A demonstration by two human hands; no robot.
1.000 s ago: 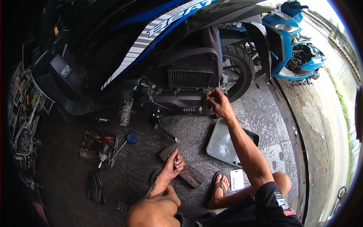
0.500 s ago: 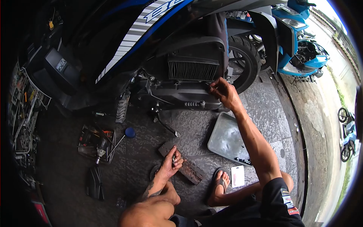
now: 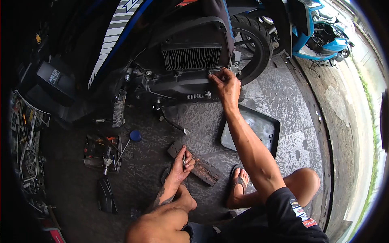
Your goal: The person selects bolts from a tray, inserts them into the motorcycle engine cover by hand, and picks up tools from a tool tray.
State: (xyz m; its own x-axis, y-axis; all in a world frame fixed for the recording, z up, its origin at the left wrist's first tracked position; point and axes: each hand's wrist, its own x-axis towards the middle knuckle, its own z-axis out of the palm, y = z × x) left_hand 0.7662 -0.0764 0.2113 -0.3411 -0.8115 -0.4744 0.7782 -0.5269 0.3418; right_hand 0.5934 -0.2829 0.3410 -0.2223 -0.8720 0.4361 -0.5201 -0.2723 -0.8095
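Note:
My right hand is at the scooter's side, just below the right end of the pleated air filter. Its thumb and fingers are pinched at the lower edge of the filter housing, and what they hold is too small to make out. Beneath the filter runs the black engine-side cover. My left hand hovers over a worn wooden block, its fingers curled round a small shiny metal piece.
A grey metal tray lies on the tiled floor beneath my right forearm. To the left sit a tool basket, a power drill and a blue round cap. The kickstand juts out near the middle. Blue scooters stand behind.
My view has shifted, so the scooter appears further up and left. My right hand remains by the housing's lower corner, its fingers turned slightly. The left hand keeps its grip.

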